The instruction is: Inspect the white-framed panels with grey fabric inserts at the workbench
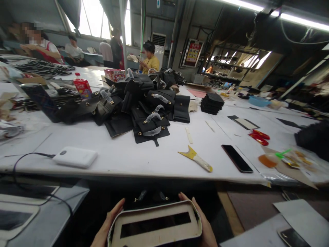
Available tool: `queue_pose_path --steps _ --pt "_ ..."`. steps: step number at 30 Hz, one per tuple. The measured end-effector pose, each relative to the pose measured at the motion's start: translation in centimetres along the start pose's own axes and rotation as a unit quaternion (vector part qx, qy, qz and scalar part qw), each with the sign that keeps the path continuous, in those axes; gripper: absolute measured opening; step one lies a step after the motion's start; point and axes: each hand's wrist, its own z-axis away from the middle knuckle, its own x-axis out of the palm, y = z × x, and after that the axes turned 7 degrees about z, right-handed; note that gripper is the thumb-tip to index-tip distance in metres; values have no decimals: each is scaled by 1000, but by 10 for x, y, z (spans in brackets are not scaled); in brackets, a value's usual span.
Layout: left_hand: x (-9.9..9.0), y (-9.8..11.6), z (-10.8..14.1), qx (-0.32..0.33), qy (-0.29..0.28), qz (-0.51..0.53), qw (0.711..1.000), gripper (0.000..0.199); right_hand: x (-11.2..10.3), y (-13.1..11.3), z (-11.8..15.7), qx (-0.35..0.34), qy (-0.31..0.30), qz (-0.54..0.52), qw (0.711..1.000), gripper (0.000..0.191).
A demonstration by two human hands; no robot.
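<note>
The lower edge crops the left hand [109, 223], the right hand [205, 226] and the cream-faced piece [151, 239] between them. Dark heap [314, 139], possibly fabric, cut off at right; red bottle [82, 87], lettering illegible.

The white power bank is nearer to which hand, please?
Left: the left hand is below and slightly right of the power bank in view; the right hand is much farther right.
</note>
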Motion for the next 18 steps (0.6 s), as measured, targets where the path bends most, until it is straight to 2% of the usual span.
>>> queue_pose_path --steps 1,3,6,9,12,16,18 --pt "4 -4 1 -27 -10 44 999 78 7 3 -3 4 -6 -13 1000 65" --pt "10 -7 4 -41 -46 85 994 80 24 9 -9 5 -19 -14 1000 72" --pt "13 -6 8 -11 -102 83 991 70 48 16 -20 13 -32 22 999 78" --pt "15 -3 12 22 -76 33 996 66 53 18 -31 15 -52 47 997 79" --pt "16 -3 15 38 -35 5 999 63 26 17 -42 10 -45 66 997 80" --pt "15 -5 15 41 -28 -2 999 61 -31 17 -51 40 -33 51 997 80" --pt "14 -7 13 38 -31 2 999 60 -44 18 -49 64 -50 21 996 77"
